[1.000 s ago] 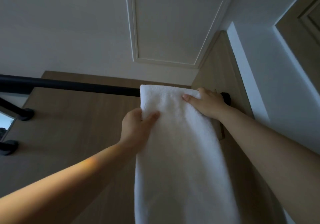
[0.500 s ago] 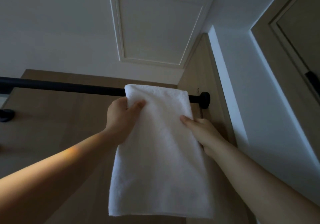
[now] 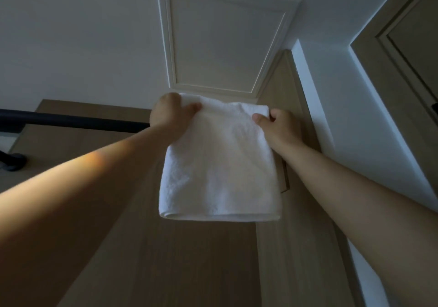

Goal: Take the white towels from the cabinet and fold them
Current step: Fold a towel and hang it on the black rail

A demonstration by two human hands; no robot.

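Note:
A white towel hangs doubled over in the air, its fold at the bottom and its top edge raised above the black rail. My left hand grips the top left corner, thumb across the front. My right hand pinches the top right corner. Both arms reach up in front of the wooden cabinet. The rail's right end is hidden behind the towel and my hands.
The camera looks upward. A white ceiling with a framed hatch panel is overhead. The cabinet's side panel rises on the right beside a white wall. A wooden door frame stands far right. A black bracket is at the left.
The towel has come up off the rail and is now held above it. My right hand moved from the towel's middle to its top right corner; my left hand rose with the top edge.

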